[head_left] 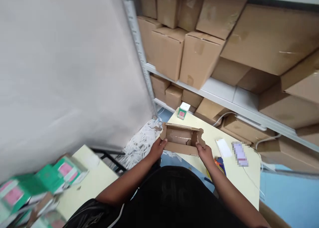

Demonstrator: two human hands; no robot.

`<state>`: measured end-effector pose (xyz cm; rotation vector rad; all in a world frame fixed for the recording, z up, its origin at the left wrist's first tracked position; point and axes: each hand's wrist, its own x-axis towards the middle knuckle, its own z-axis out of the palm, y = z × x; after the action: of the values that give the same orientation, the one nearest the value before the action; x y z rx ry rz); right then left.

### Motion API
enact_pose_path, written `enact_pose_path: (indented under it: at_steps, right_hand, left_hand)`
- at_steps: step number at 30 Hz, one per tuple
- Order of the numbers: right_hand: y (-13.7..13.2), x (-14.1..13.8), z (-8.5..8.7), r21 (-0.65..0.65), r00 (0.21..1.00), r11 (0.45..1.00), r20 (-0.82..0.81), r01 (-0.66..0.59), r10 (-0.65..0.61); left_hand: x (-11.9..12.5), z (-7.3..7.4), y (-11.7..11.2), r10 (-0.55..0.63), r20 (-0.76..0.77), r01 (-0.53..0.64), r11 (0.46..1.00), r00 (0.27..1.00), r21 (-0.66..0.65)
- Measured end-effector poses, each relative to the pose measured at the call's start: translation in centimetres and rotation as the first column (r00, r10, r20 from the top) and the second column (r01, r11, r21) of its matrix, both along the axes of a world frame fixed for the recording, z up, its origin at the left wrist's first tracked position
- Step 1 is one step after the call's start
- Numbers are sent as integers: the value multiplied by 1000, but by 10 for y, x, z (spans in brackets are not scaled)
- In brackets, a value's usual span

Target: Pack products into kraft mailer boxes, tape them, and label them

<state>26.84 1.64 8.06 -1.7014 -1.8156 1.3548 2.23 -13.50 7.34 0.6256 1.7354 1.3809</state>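
Between my two hands is a small brown cardboard box [179, 149], its top open and its inside facing me. My left hand [157, 149] grips its left end, thumb over the near wall. At the right end my right hand [204, 152] pinches the side flap in the same way. The box is held just in front of my body, over the near edge of the cream table [199, 125]. Nothing shows inside it. The fingers beneath the cardboard are hidden.
A small green and white box [182, 113] stands on the table's far corner. To the right lie a white packet [223, 148] and a pixelated purple item [240, 154]. Green boxes [50, 178] crowd another table at left. Shredded paper [141, 141] heaps by the wall; shelves hold cartons [201, 55].
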Motion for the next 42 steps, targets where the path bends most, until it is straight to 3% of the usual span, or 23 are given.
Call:
enact_pose_path:
  at_steps: [6, 12, 17, 22, 26, 29, 32, 35, 39, 42]
  right_hand:
    - [-8, -17, 9, 13, 946, 946, 13, -324, 324]
    - [-61, -51, 21, 30, 818, 818, 8, -574, 575]
    - [-131, -79, 26, 68, 689, 686, 33, -724, 724]
    - [-222, -99, 31, 64, 609, 605, 102, -793, 787]
    - [-299, -112, 34, 85, 517, 511, 115, -856, 848]
    - [-347, -124, 38, 81, 467, 460, 149, -884, 871]
    - [-383, -137, 46, 97, 443, 433, 161, -896, 882]
    - [-406, -155, 54, 104, 420, 407, 173, -907, 891]
    - [-423, -192, 57, 73, 355, 347, 189, -935, 916]
    - [-434, -229, 53, 43, 295, 292, 170, -956, 940]
  left_hand:
    - [44, 16, -86, 250, -23, -250, 968, 968, 35]
    - [80, 28, -186, 497, -38, -493, 867, 867, 73]
    - [107, 23, -277, 631, -36, -624, 773, 775, 118]
    - [131, 16, -386, 706, -19, -697, 703, 708, 142]
    - [148, 20, -483, 735, -82, -724, 677, 673, 129]
    - [153, 26, -547, 782, -170, -781, 618, 600, 87]
    - [145, 37, -599, 819, -210, -829, 556, 534, 59]
    - [117, 53, -639, 825, -275, -846, 528, 493, 67]
    - [49, 77, -680, 818, -419, -870, 479, 394, 116]
    - [-21, 86, -701, 749, -537, -860, 504, 387, 83]
